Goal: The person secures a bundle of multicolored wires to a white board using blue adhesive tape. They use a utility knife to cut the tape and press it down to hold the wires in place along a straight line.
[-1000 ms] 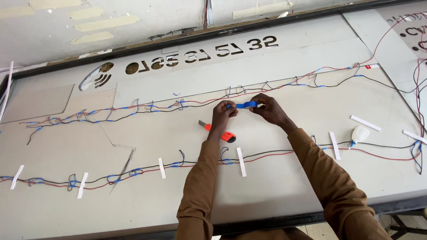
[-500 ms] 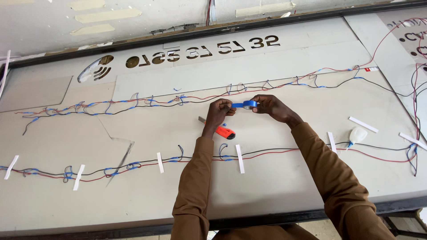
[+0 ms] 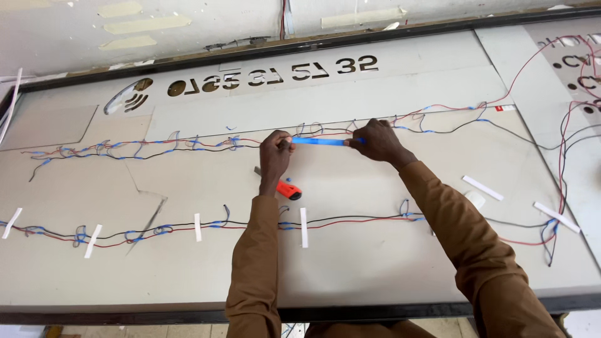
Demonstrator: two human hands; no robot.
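Setting: a head camera looks down on a large pale sign panel [image 3: 350, 263] lying flat like a bench top, with a dark frame round it and cut-out figures along its far edge.
Left hand: the left hand [image 3: 275, 156] is closed in a pinch on the left end of a strip of blue tape [image 3: 320, 142].
Right hand: the right hand [image 3: 375, 141] is closed in a pinch on the right end of the same strip.
Blue tape: stretched straight and level between the 2 hands, just over the upper wire run [image 3: 156, 149]; I cannot tell whether it touches the wires.
Upper wire run: red, black and blue wires twisted along the panel, crossing from left to right beneath the hands.
Lower wire run: a second run of wires [image 3: 350, 220] nearer the person, held down by short white tape strips [image 3: 303, 227].
Orange tool: an orange-handled tool [image 3: 288, 189], probably a cutter, lies on the panel just below the left hand, partly hidden by the wrist.
Sleeves: both arms wear brown sleeves [image 3: 256, 263].
Doing it well: in my judgement the strip should stay taut and flat, be centred over the wire bundle, and be lowered evenly so it does not fold or stick to itself.
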